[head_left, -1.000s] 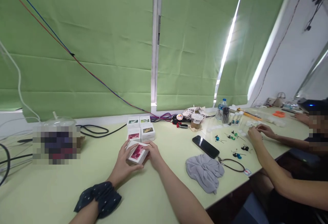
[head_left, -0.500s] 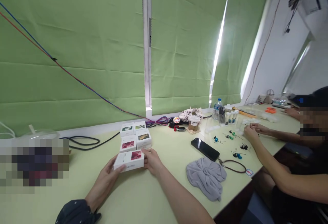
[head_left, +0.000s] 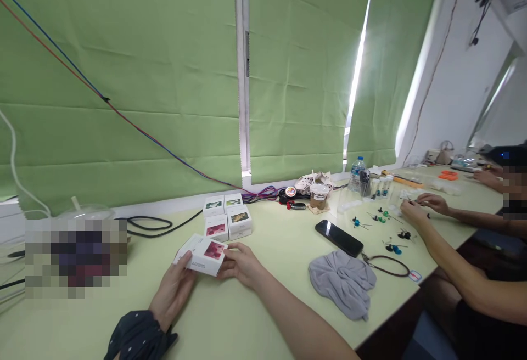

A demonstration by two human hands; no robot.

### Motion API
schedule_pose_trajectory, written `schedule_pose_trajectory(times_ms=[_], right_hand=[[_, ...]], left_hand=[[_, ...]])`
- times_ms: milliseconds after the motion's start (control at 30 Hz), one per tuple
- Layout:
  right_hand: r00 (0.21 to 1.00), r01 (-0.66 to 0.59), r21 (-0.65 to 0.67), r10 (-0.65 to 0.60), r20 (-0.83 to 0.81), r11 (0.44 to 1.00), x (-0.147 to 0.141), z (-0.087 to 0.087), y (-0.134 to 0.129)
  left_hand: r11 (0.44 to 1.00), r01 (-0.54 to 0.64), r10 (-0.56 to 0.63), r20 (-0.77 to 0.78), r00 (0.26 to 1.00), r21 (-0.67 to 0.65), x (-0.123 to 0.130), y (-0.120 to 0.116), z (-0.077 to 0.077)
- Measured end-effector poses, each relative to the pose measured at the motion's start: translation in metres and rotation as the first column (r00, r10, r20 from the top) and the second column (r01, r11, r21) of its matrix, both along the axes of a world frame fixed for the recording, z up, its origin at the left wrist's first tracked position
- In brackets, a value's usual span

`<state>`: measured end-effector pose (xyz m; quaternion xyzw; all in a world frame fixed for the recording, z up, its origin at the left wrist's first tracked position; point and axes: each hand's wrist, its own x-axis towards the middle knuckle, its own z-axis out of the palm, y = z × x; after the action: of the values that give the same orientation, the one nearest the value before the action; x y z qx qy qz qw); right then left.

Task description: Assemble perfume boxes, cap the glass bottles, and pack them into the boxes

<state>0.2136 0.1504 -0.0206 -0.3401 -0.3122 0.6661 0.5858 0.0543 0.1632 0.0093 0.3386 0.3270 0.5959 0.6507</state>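
Observation:
A small white box with a pink flower picture is held between my two hands, tilted, with its right end lower. My left hand grips its left end, thumb on top. The fingers of my right hand close on its right end, and some of them are hidden behind it. Just beyond stands a cluster of several similar white boxes, printed with green, yellow or pink pictures.
Right of my hands lie a black phone, a grey cloth and a brown cord loop. A covered cup and a water bottle stand at the back. A co-worker's hands handle small parts at right.
The box has turned and tilted in my hands, its right end now lower and nearer me. Both hands have shifted with it. The whole view has swung slightly left.

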Motion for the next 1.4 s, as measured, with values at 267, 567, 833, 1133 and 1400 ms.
schedule_pose_trajectory(times_ms=[267, 567, 833, 1133, 1400], right_hand=[[0.982, 0.158, -0.012, -0.158, -0.106, 0.987, -0.001, -0.001, -0.002], [0.984, 0.146, -0.02, -0.148, -0.098, 0.989, 0.011, -0.002, -0.007], [0.989, 0.145, -0.017, -0.146, -0.02, 0.989, 0.018, 0.0, -0.014], [0.969, 0.231, 0.021, -0.232, 0.089, 0.973, 0.017, -0.01, -0.011], [0.964, 0.229, -0.042, -0.221, 0.146, 0.972, 0.015, -0.004, -0.009]], left_hand=[[0.978, 0.163, -0.151, -0.101, 0.983, 0.127, -0.002, -0.011, -0.004], [0.98, 0.151, -0.126, -0.18, 0.976, 0.132, -0.003, -0.014, -0.011], [0.986, 0.163, -0.156, -0.17, 0.973, 0.028, -0.009, -0.011, -0.017], [0.979, 0.197, -0.201, -0.081, 0.976, -0.049, -0.005, -0.014, -0.015], [0.992, 0.112, -0.116, -0.07, 0.991, -0.065, -0.001, -0.017, -0.008]])
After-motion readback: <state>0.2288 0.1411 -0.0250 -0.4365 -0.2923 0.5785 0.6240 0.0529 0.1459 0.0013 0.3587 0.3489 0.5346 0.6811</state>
